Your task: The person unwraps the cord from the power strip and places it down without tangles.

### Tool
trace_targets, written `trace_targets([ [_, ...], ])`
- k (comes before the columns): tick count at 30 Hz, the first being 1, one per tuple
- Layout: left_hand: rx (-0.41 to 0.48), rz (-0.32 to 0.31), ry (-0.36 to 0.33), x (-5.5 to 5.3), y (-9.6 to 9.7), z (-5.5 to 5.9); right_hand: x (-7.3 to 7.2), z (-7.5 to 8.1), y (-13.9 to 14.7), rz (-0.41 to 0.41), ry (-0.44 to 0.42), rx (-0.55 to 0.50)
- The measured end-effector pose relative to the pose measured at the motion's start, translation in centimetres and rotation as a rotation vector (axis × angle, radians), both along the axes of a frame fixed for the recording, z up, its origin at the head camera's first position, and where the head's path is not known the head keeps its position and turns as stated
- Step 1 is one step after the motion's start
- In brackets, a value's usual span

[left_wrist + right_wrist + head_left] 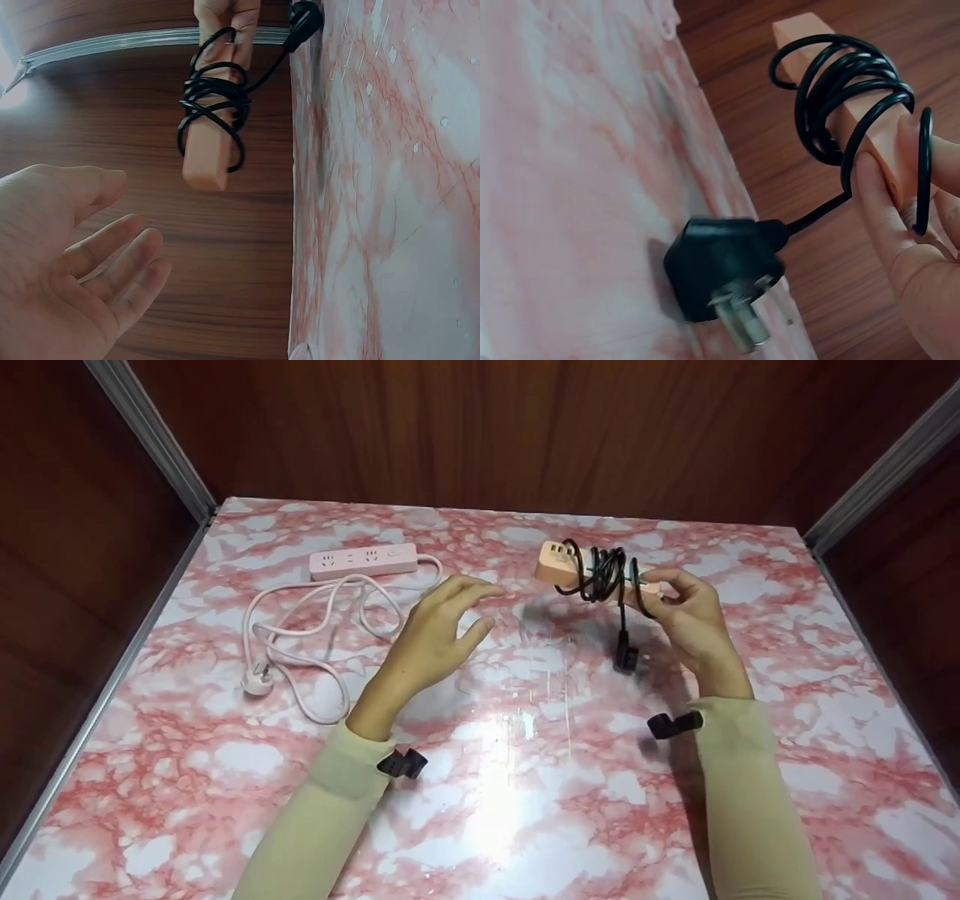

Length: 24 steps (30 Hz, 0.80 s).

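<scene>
In the head view my right hand (694,615) pinches the right end of an orange power strip (553,570), thumb on one side and fingers on the other. Its black cord (604,574) is wound several times around the body. From the coils hangs the black plug (625,654), whose metal prongs face the camera in the right wrist view. My left hand (439,634) is raised over the table with nothing in it, fingers relaxed and thumb apart, to the left of the orange strip. Seen from the left wrist, the strip's free end points toward that hand.
A pink power strip (364,561) lies at the back left of the marbled table (247,810). Its pale cord (311,660) spreads in loose loops toward the white plug (257,681). Brown wood-grain panels (480,435) stand around the back and sides.
</scene>
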<state>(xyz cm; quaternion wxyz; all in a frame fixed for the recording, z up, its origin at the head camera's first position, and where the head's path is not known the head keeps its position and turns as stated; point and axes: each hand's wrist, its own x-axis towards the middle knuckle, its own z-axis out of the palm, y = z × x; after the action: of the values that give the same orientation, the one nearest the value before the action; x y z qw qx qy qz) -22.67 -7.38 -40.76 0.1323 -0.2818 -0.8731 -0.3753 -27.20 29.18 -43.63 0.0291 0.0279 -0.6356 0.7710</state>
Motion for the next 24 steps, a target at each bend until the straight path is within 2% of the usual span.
trace_targets([
  [9,0.006,-0.006,0.016,0.0,-0.3,0.2,1.7,3.0,-1.2,-0.043,0.152,0.016],
  [17,0.034,0.004,0.002,-0.1,-0.9,0.4,3.3,5.8,-1.8,-0.048,0.211,0.043],
  [21,0.05,0.022,-0.012,-0.2,-1.3,0.7,3.5,6.7,-1.2,0.038,0.234,0.037],
  [24,0.05,0.037,-0.018,-0.3,-1.6,0.8,3.4,7.3,-0.6,0.143,0.253,0.06],
])
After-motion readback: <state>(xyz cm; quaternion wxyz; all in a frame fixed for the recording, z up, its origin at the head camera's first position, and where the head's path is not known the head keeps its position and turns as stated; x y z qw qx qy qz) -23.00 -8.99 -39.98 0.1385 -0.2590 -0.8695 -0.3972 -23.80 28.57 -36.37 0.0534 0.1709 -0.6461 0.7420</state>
